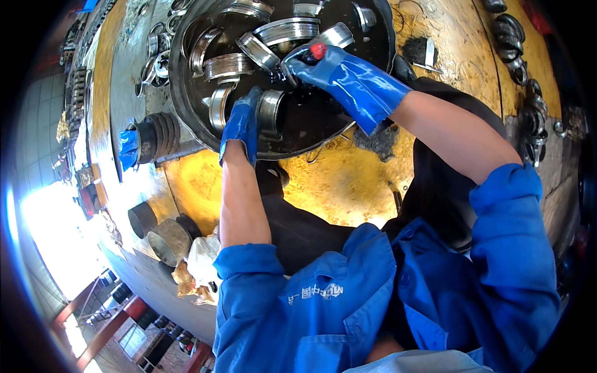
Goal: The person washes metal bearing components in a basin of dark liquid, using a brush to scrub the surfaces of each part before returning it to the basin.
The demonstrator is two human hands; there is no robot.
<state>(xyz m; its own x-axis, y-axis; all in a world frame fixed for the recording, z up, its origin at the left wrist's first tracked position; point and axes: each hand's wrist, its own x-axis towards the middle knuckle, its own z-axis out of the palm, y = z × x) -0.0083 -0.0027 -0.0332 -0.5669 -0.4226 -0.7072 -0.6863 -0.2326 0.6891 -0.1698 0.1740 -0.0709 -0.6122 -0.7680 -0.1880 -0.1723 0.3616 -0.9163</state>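
In front of me a wide black tub [176, 81] holds dark liquid and several shiny grooved metal rings [289, 31]. My right hand [320, 67], in a blue rubber glove, is closed round a brush [318, 51] whose dark handle ends in red. Its working end points down at the liquid, beside a tilted metal ring [258, 52], and is hard to make out. My left hand [244, 117], gloved too, reaches over the near rim and grips a metal ring [269, 113] from its left side. Its fingertips are partly hidden.
Dark ribbed cylinders [163, 138] stand left of the tub, with plain cylinders [169, 241] nearer me. More rings [511, 40] lie in a row at the far right. A dark rag [376, 142] lies by the near right rim, on a yellow, oily surface [339, 180].
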